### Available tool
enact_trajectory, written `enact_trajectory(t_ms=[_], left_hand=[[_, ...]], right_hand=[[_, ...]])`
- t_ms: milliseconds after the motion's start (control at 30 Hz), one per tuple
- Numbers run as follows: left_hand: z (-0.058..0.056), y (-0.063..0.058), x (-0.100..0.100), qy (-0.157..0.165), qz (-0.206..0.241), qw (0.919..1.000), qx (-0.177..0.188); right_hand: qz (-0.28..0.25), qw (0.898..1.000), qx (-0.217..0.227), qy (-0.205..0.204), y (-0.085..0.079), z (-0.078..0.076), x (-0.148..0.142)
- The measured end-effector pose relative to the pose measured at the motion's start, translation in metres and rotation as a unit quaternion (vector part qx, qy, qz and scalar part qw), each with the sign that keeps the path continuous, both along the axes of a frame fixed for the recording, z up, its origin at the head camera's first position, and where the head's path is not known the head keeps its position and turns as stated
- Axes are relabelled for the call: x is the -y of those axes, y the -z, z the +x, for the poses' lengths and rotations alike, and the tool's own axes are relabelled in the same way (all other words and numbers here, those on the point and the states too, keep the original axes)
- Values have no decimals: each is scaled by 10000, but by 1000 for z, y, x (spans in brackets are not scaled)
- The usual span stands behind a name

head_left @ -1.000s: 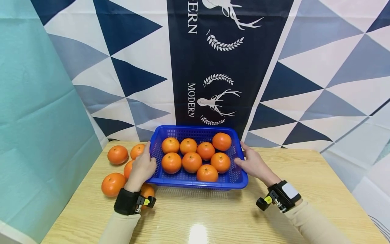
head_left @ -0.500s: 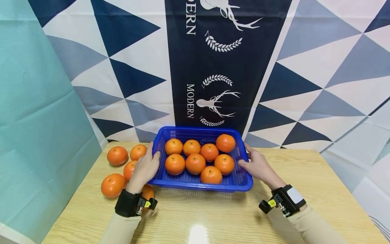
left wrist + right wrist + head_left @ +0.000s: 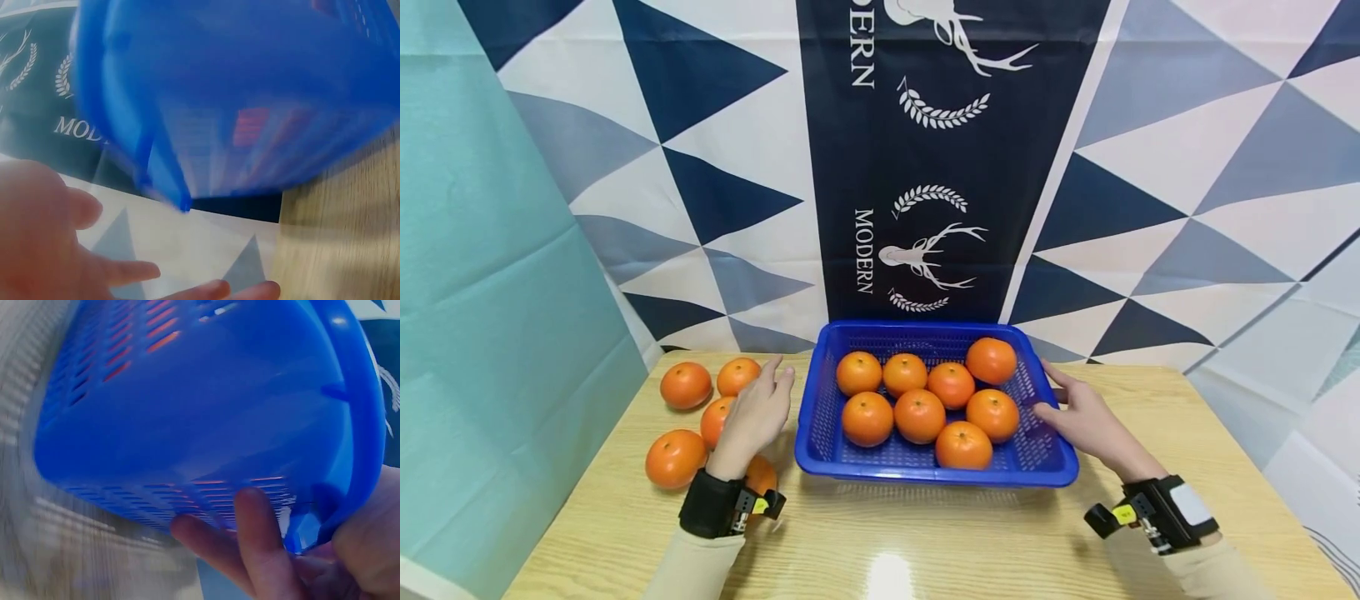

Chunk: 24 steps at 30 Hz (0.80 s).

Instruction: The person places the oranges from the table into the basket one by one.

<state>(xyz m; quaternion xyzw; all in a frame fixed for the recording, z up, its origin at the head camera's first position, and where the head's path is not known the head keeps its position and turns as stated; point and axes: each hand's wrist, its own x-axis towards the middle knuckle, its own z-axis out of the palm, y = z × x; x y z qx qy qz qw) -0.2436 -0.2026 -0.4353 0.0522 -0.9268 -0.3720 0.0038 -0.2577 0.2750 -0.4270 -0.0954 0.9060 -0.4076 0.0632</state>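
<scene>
A blue plastic basket [image 3: 936, 476] with slotted walls holds several oranges [image 3: 920, 416]. My right hand [image 3: 1086, 423] grips its right rim, thumb over the top; in the right wrist view the fingers [image 3: 259, 531] lie under the rim against the outer wall. My left hand [image 3: 756, 417] is apart from the basket's left end, its fingers extended and holding nothing. The left wrist view shows a gap between this hand [image 3: 37, 231] and the basket wall [image 3: 237, 69]. Several loose oranges [image 3: 676, 459] are around the left hand, some partly hidden by the hand and wrist.
A light wooden table [image 3: 880, 533] carries everything. Behind it hangs a patterned cloth [image 3: 910, 167] with triangles and deer prints, close to the basket's back rim. A turquoise cloth [image 3: 497, 333] borders the left side.
The basket has slid to the right and slightly nearer, with my right hand gripping it. My left hand has let go of the left rim and stays near the loose oranges.
</scene>
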Motion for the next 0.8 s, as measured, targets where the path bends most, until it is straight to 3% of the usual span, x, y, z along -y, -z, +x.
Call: enact_trajectory(t_ms=[167, 233, 333, 533, 633, 800], left_hand=[[-1, 2, 0, -8, -47, 9999, -117], [-8, 11, 4, 63, -89, 9998, -158], [-13, 16, 7, 199, -143, 9996, -168], [5, -10, -6, 189, -125, 9996, -158], [3, -5, -7, 212, -80, 9994, -265], [-7, 13, 0, 222, -81, 9988, -426]], right_hand=[[46, 9998, 89, 167, 1, 5, -25], [28, 9996, 115, 241, 1, 7, -34], [-70, 9993, 169, 316, 2, 10, -45], [-25, 9987, 302, 400, 1, 11, -49], [130, 9983, 341, 455, 2, 12, -49], [186, 9984, 430, 318, 4, 16, -46]])
